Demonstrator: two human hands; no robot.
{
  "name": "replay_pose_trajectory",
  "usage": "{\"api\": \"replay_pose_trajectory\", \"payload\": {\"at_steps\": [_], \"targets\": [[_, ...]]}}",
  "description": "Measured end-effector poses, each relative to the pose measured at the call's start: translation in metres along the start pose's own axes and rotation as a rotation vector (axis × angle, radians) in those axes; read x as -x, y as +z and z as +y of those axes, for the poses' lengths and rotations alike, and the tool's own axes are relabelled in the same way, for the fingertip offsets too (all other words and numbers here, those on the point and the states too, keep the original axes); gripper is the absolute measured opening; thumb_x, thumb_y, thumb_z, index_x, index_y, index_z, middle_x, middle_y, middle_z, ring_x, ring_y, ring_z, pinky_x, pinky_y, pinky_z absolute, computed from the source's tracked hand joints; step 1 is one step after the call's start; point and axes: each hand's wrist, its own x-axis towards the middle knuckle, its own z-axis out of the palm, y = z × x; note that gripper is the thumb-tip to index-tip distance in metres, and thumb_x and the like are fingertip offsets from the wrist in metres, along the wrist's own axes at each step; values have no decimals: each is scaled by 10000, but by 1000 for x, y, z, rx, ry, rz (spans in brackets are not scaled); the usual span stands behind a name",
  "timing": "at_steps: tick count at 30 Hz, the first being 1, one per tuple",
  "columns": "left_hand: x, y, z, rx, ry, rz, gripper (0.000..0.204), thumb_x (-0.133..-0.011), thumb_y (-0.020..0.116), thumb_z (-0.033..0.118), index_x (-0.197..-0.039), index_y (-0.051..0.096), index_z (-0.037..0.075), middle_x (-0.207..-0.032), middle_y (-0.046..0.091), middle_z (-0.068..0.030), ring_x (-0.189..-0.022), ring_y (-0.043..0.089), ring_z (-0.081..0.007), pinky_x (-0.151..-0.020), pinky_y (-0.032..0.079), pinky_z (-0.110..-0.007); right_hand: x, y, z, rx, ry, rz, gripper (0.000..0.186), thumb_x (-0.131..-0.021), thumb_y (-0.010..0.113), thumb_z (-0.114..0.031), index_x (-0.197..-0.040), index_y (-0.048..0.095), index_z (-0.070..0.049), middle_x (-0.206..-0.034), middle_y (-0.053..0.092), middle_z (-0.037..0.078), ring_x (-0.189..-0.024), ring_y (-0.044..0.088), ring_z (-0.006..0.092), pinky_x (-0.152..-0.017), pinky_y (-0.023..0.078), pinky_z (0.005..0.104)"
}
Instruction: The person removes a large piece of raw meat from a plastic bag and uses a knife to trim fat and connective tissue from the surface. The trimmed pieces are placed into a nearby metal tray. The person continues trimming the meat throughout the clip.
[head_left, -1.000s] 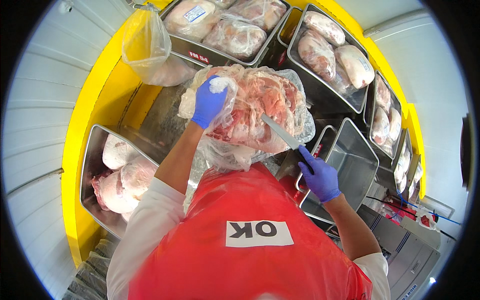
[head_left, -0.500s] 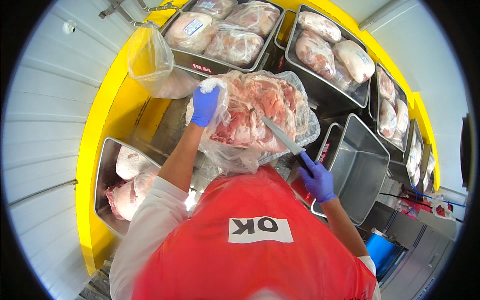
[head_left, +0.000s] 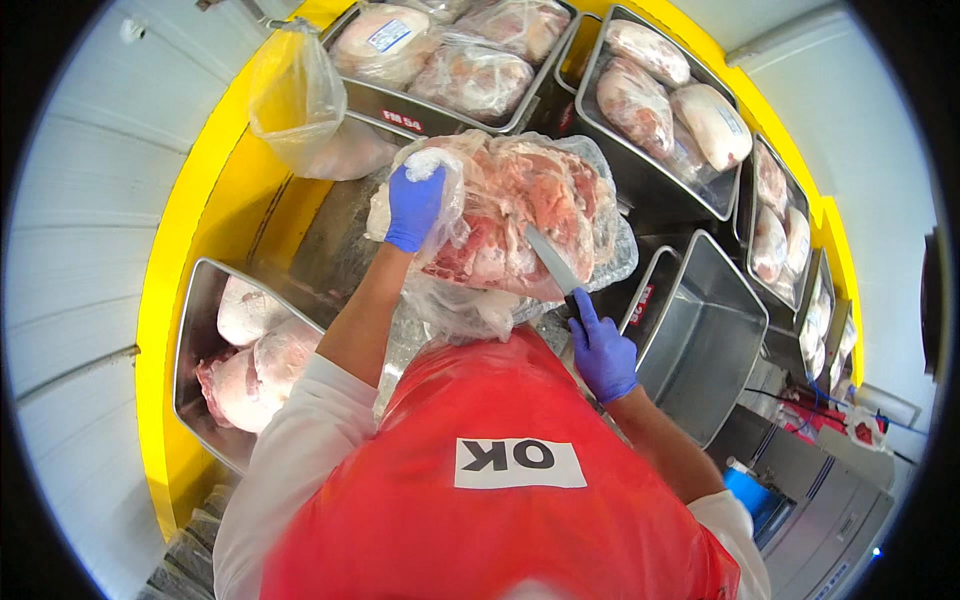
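Observation:
A large slab of raw, pinkish-red meat (head_left: 545,195) lies in front of me on opened clear plastic wrap (head_left: 462,308). My left hand (head_left: 415,208), in a blue glove, is closed on a bunched part of that wrap at the meat's left edge; white material shows above the fingers. In my blue-gloved right hand (head_left: 604,358) is a knife (head_left: 552,262) with a long blade and a dark handle. Its blade points up and left, and the tip meets the meat near the middle. My fingers hide most of the handle.
Steel tubs of wrapped meat (head_left: 470,82) stand at the back, with more tubs (head_left: 660,120) curving along the right. Another meat tub (head_left: 190,340) is at left. A bare-bottomed steel tub (head_left: 700,340) sits beside my right hand. A clear bag (head_left: 298,95) hangs at back left.
My right hand has moved left and slightly up with the knife, and the blade now stands steeper, its tip still at the meat. My left hand keeps its hold on the wrap.

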Motion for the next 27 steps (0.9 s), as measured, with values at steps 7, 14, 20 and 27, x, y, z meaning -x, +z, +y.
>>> {"api": "replay_pose_trajectory", "payload": {"at_steps": [7, 14, 20, 27], "targets": [[-11, -17, 12, 298, -489, 27, 222, -959, 680, 125, -1147, 723, 15, -1046, 742, -76, -939, 692, -166, -828, 566, -339, 0, 19, 18, -202, -34, 101, 571, -994, 686, -326, -1539, 520, -310, -766, 629, 142, -593, 652, 348, -552, 548, 491], [-34, -20, -3, 654, -609, 1, 255, -956, 699, 124, -1189, 708, 21, -1073, 720, -48, -953, 681, -145, -803, 568, -312, 4, 27, 26, -381, -36, 131, 577, -978, 711, -316, -1528, 538, -304, -791, 662, 133, -651, 680, 347, -599, 556, 478], [-68, 0, 67, 437, -529, -126, 239, -991, 688, 182, -1185, 727, 48, -1040, 724, -38, -898, 685, -125, -747, 571, -300, 41, -17, 39, -308, 77, 39, 543, -963, 731, -306, -1487, 589, -291, -790, 672, 140, -678, 690, 349, -612, 556, 461], [-87, 20, 109, 388, -509, -222, 280, -971, 717, 194, -1177, 725, 5, -1046, 730, -52, -898, 678, -126, -781, 563, -305, 44, -39, 30, -249, 82, 47, 520, -961, 729, -330, -1466, 608, -297, -777, 659, 147, -668, 687, 348, -589, 553, 475]]}}
